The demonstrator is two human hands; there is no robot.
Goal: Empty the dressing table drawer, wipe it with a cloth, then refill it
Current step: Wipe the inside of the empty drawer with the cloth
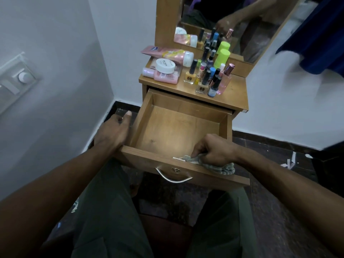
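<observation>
Now drawer [178, 127] pulled out, bare inside. Left hand [113, 131] grips its left wall, steadying. Right hand [214, 149] clenched on cloth [214, 165] at front edge. Cloth soft, limp: bunch it, press flat. Bottles [208, 75] on top look light, tippy: grasp by body.

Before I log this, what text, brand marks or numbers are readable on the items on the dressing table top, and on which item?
S-shaped logo, no words: yellow nail polish bottle.
The same S-shaped logo: clear nail polish bottle.
Dark lettering on the lid, too blurred to read: white round jar.
Label print too small to read: blue bottle.
Blue oval mark, unreadable: pink tube.
No numbers or signs legible elsewhere.
</observation>
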